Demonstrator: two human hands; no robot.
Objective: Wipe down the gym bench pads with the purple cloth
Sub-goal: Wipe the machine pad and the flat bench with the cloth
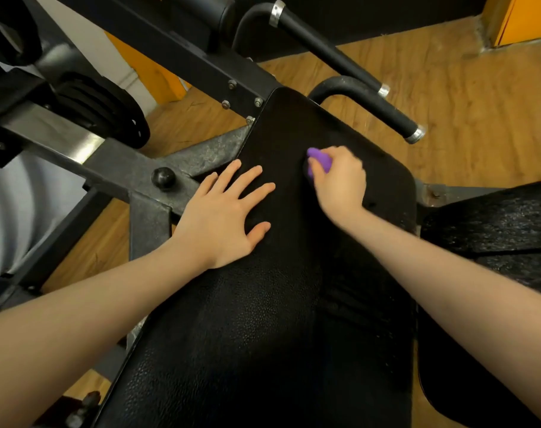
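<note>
At the far left, outside the bench, stacked weight plates [108,109] hang on the steel frame [124,168], with a round black knob [163,178] just beside the pad's left edge. The left hand [223,217] lies flat on the long bench pad [247,335] near that left edge, fingers straight and spread, gripping nothing; it seems to steady the person. To its right, toward the pad's far end, the right hand [340,180] is clenched around the purple cloth [320,162], bunched into a wad and pressed onto the pad; only a small part of it shows past the fingers. A second pad [494,217] sits off the right edge, with two padded handles [371,100] beyond the far end.

The long pad runs from the near edge of view up and slightly right, narrowing to its far end. By my judgement the wiping is in progress: no clear wiped trail shows, so how much is finished cannot be told, and the second pad probably remains.
</note>
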